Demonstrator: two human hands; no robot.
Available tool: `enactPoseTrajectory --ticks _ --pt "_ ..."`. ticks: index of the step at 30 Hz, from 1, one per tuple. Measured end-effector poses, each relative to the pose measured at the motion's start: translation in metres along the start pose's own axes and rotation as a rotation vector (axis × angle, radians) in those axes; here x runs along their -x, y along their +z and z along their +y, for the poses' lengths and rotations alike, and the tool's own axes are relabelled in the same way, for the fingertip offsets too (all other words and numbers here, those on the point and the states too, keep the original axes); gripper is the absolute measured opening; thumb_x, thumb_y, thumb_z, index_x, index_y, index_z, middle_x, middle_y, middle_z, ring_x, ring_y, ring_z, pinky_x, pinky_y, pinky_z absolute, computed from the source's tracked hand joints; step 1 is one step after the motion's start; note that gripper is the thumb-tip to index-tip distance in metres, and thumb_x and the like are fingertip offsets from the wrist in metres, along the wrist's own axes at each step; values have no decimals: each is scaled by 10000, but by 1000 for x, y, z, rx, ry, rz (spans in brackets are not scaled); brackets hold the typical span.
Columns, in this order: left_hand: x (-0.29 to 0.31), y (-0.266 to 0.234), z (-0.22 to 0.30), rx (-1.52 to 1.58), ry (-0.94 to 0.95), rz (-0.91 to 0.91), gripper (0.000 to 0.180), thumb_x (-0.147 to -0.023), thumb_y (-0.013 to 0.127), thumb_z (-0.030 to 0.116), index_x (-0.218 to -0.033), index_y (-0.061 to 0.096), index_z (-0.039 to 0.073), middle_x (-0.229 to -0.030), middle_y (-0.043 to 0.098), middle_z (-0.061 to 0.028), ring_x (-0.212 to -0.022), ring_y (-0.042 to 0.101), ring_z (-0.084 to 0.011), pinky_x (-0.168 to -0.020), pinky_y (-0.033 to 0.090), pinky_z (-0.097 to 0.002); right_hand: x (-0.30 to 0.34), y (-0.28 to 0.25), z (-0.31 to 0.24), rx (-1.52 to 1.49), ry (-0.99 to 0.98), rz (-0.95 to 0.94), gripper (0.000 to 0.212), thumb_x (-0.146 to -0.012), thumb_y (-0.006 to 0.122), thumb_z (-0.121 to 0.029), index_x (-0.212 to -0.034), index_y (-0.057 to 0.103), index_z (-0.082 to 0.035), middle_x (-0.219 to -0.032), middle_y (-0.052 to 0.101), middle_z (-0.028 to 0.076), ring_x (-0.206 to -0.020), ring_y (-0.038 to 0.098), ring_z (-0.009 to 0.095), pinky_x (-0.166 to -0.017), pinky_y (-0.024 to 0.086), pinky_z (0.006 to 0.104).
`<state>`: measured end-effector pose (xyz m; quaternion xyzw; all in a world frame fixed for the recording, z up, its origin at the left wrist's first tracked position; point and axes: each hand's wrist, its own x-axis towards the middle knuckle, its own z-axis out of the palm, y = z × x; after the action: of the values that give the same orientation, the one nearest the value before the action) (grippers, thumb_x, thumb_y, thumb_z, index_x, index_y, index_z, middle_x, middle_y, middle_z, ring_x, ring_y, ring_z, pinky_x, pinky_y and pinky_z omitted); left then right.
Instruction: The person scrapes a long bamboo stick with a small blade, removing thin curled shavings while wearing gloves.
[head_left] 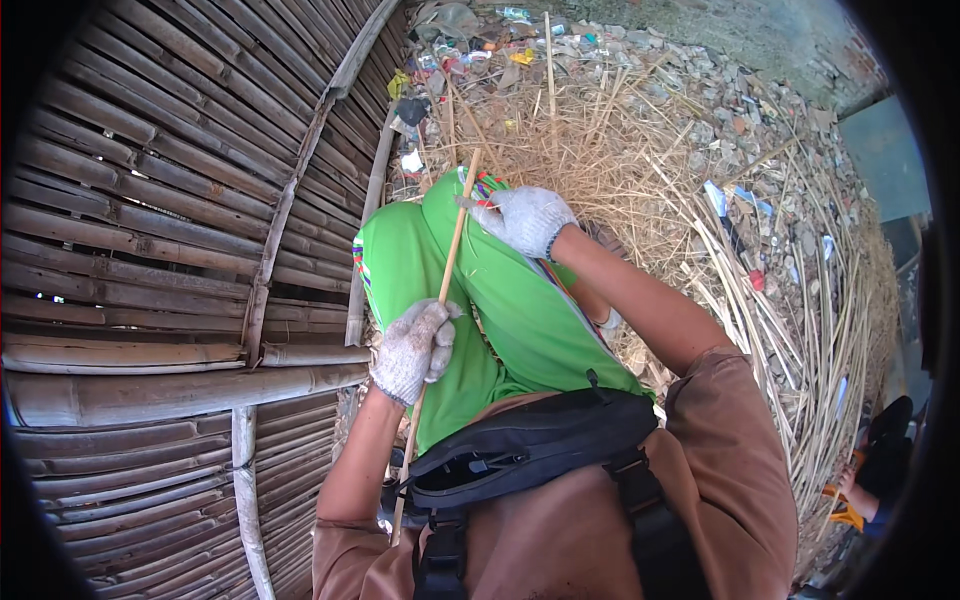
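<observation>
A long, thin bamboo strip [458, 240] runs slantwise over my lap, its far tip beyond my knees and its near end beside the black waist bag [540, 440]. My left hand [413, 345], in a dirty white knit glove, is wrapped round the strip at about its middle. Close to the strip's far end is my right hand [530, 220], gloved the same way, above my right knee. Its fingers are closed, and a small greyish, narrow shape at their tips meets the strip; whether that is a blade or soiled glove fingers I cannot make out. Green trousers [520, 300] lie beneath both hands.
A bamboo slat wall [180, 210] stands close on my left. Straw-like shavings [580, 150] cover the ground ahead, with rubble and litter [480, 50] behind. Long split bamboo strips [770, 330] lie in a pile on my right. Another person's hand [855, 495] shows at the lower right.
</observation>
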<state>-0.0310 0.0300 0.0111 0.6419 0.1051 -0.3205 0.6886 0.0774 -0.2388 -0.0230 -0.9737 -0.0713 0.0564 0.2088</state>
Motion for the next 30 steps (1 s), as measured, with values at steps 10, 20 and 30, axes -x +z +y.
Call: enactPoseTrajectory --ticks 10,20,30 --pt "67 -8 -17 -181 -21 105 310 -1162 520 295 -1200 664 23 -736 564 32 -473 465 -58 -389 343 -246 -4 -6 -3 -43 23 -29 874 -1076 285 -757 -999 825 -74 -1054 787 269 -980 770 465 -903 601 594" --pt "83 -20 -33 -40 61 112 325 -1157 535 284 -1223 648 -14 -762 628 -28 -508 504 -90 -421 367 -245 0 26 14 -249 54 179 702 -1088 395 -655 -1123 797 -81 -1080 772 277 -1003 747 474 -910 585 588" --pt "15 4 -18 -237 102 111 352 -1150 581 316 -1318 640 12 -785 623 -19 -530 547 -84 -444 432 -245 6 10 16 -102 -35 139 707 -1074 428 -690 -1063 793 -85 -1008 776 285 -944 761 478 -860 594 599"
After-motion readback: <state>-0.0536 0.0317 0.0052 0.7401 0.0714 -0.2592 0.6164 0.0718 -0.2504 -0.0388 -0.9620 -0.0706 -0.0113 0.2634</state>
